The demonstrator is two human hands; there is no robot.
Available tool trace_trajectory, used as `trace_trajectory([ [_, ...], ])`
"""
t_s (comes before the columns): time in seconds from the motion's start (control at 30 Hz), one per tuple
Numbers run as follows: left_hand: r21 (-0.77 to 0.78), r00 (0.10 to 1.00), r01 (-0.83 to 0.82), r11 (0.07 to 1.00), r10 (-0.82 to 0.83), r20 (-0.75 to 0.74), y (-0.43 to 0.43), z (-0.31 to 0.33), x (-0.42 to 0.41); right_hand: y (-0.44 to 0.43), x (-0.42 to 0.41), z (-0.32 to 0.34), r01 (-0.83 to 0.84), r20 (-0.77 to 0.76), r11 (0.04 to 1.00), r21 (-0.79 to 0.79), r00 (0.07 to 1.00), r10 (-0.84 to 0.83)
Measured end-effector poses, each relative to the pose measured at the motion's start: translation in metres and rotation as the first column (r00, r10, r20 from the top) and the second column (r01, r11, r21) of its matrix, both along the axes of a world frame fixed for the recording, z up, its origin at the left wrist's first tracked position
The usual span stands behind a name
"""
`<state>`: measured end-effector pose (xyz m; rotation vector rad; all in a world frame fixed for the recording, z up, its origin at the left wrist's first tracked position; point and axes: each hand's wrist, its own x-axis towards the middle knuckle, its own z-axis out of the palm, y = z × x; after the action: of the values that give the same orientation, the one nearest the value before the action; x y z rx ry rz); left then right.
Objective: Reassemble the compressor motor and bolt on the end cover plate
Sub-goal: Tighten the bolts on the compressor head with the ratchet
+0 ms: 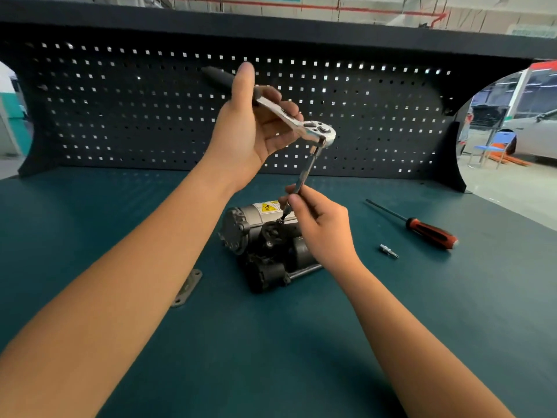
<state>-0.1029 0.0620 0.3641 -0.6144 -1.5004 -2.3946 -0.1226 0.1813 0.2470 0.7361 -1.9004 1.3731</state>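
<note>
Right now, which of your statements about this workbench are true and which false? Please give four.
1. The left hand holds the ratchet handle. True.
2. The right hand rests flat on the table. False: it pinches the extension bar above the compressor motor.
3. The screwdriver lies right of the motor. True.
4. The metal plate is bolted on the motor. False: it lies on the table, left of the motor.

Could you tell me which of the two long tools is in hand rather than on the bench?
The ratchet wrench: the left hand holds its handle, the right hand pinches its extension. The orange-handled screwdriver lies on the bench.
</note>
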Motion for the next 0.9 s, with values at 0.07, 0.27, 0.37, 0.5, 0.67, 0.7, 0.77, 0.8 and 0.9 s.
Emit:
trace_trajectory([
  [0.07,-0.066,0.988,-0.125,0.99,0.118,-0.1,0.001,-0.01,0.018,-0.001,-0.002,0.003,0.023,0.011,1.0,-0.007,1.0,-0.023],
  [0.27,-0.241,0.84,-0.43,0.87,0.288,-0.459,0.01,-0.04,0.054,-0.004,0.001,0.004,0.055,0.034,0.997,-0.058,0.998,-0.053],
  [0.37,-0.132,0.89,-0.334,0.933,0.266,-0.37,0.013,-0.034,0.046,-0.003,0.004,0.005,-0.005,0.11,0.992,-0.123,0.994,0.019],
  [0.5,-0.027,0.951,-0.25,0.968,0.24,-0.196,0.01,-0.016,0.022,-0.002,0.007,0.001,-0.061,0.165,0.987,-0.15,0.983,0.086],
  [0.67,-0.079,1.0,-0.001,0.997,0.003,0.028,-0.007,0.007,-0.008,-0.001,0.008,-0.007,-0.035,0.126,0.994,-0.1,0.991,0.048],
  [0.7,-0.058,0.997,0.025,0.998,-0.02,0.076,-0.008,0.009,-0.012,-0.002,0.008,-0.008,-0.015,0.09,0.998,-0.062,0.996,0.021],
  [0.77,-0.046,0.991,0.048,0.998,-0.042,0.126,-0.008,0.013,-0.015,-0.004,0.006,-0.006,0.01,0.04,1.0,-0.01,0.999,-0.01],
  [0.8,-0.057,0.991,0.05,0.997,-0.043,0.124,-0.007,0.013,-0.014,-0.005,0.005,-0.005,0.009,0.027,1.0,-0.002,1.0,-0.009],
  [0.9,-0.101,0.998,0.012,0.995,-0.006,0.057,0.003,0.007,-0.001,0.002,0.004,-0.003,-0.027,0.037,0.999,-0.028,0.999,0.028],
])
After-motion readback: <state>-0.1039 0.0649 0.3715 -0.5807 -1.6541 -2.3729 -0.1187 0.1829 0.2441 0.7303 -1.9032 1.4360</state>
